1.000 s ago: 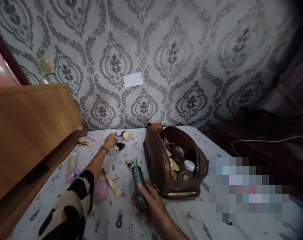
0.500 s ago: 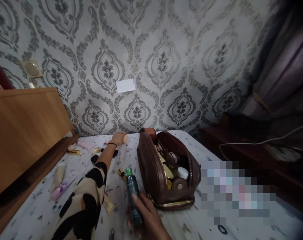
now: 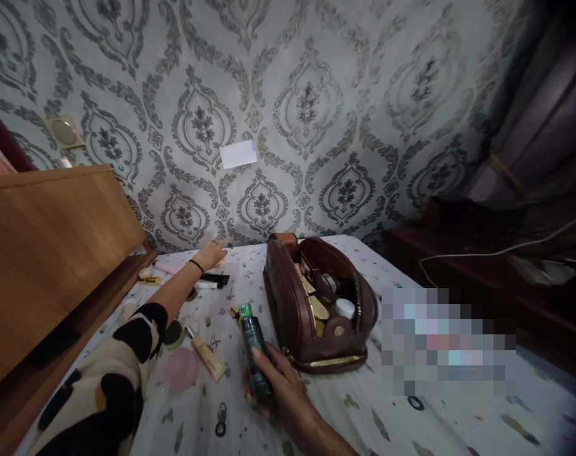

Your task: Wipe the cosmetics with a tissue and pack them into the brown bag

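My right hand (image 3: 281, 380) is closed round a dark green bottle (image 3: 256, 348) with a bright green cap, held tilted in front of the bag. Beside it stands an open brown toiletry bag (image 3: 292, 316) with gold zips, holding a white-lidded jar (image 3: 345, 308) and other cosmetics. My left hand (image 3: 212, 254) reaches to the back edge of the sheet, by the wall. Its fingers are blurred, and what they hold, if anything, is unclear. Nearer me lie a beige tube (image 3: 208, 358), a round pink item (image 3: 181, 369) and a dark round item (image 3: 174, 334), partly beside my left sleeve.
Black and white slim items (image 3: 215, 278) lie near my left wrist. A gold-coloured item (image 3: 150, 279) rests by the wooden cabinet (image 3: 64, 234) on the left. A pale cable (image 3: 501, 256) runs over the dark furniture at right. A blurred-out patch (image 3: 449, 342) covers the sheet's right side.
My left hand has moved left along the back edge, and the peach item beside it no longer shows there. The left sleeve shifted left, uncovering the pink item. My right hand still holds the bottle.
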### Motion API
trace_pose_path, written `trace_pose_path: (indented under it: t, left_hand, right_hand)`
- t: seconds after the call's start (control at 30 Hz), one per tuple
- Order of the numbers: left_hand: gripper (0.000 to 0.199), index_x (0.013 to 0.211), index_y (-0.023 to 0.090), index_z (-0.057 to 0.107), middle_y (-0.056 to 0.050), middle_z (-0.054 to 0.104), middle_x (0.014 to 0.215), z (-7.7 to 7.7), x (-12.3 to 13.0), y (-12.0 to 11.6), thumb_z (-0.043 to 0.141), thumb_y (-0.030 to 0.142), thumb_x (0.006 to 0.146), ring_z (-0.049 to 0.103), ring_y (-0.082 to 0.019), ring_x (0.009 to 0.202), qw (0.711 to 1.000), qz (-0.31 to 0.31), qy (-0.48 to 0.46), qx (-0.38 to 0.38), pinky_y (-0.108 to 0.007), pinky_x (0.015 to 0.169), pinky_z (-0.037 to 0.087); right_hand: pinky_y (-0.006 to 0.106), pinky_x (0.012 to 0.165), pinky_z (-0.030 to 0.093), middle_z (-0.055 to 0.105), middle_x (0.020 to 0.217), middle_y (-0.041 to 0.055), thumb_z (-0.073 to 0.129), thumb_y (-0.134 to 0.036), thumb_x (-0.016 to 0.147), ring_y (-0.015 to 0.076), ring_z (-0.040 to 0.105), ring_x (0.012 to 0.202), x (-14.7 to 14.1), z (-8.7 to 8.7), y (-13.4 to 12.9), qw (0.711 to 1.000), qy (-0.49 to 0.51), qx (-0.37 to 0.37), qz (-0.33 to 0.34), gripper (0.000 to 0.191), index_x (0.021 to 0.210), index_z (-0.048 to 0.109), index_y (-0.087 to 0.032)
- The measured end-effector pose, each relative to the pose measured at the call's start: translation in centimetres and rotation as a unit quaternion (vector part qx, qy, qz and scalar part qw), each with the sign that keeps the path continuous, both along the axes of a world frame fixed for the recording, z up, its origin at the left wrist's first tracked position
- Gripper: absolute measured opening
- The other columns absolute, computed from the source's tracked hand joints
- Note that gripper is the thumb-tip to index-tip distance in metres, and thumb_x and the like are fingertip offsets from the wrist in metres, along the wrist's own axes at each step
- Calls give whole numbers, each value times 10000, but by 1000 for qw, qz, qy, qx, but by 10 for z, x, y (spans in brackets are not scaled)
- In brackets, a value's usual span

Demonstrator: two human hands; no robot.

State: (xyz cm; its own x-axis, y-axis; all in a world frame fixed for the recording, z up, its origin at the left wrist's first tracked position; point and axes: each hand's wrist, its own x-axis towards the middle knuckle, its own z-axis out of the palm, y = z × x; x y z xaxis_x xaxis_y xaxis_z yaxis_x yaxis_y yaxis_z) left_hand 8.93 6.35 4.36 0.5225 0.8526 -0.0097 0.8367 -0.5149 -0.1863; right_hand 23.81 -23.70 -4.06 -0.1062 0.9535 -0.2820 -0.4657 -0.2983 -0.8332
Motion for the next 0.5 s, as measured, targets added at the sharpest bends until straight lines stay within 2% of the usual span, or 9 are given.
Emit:
trace_pose_path:
  t: [0.17, 0.27, 0.37, 0.43, 0.5]
  left_hand:
    - [324, 1219, 181, 598, -97, 600, 1282, 7, 5, -25, 607, 339, 937, 614, -239, 1102, 999, -5, -47, -12, -471, 929, 530]
    - [293, 1191, 167, 614, -109, 628, 1232, 19, 1, -51, 632, 250, 911, 623, -244, 1092, 994, -1, -107, -11, -447, 951, 515]
    - [343, 1262, 162, 571, -104, 673, 1141, 19, 1, -104, 529, 142, 923, 645, -224, 1053, 983, -12, -185, -14, -366, 951, 515]
    - [403, 1355, 200, 492, -82, 655, 1202, 6, 5, -152, 400, 153, 965, 633, -200, 1091, 972, -34, -234, -18, -346, 962, 516]
    - [421, 1401, 254, 446, -80, 560, 1376, -13, 13, -200, 382, 225, 986, 522, -201, 1281, 957, -69, -281, -18, -360, 1079, 441]
  right_hand:
    - [163, 323, 293, 593, 615, -42, 743, -742, 584, 100, 560, 438, -1, 2, -1, 1000, 6, 17, 4, 671, 896, 528, -188]
    - [162, 323, 281, 598, 612, -41, 752, -734, 567, 102, 561, 439, -1, 4, 0, 1000, 16, 10, -2, 675, 891, 520, -190]
    - [163, 324, 251, 608, 628, -34, 789, -683, 544, 96, 546, 440, 0, 8, 0, 999, 29, 7, -15, 668, 899, 523, -184]
    - [163, 337, 245, 620, 656, -26, 818, -611, 542, 93, 545, 456, -1, 10, -3, 999, 34, 14, -15, 635, 910, 532, -179]
    - [165, 350, 245, 620, 672, -25, 810, -548, 571, 93, 542, 468, -3, 11, -6, 999, 35, 29, -5, 576, 920, 543, -175]
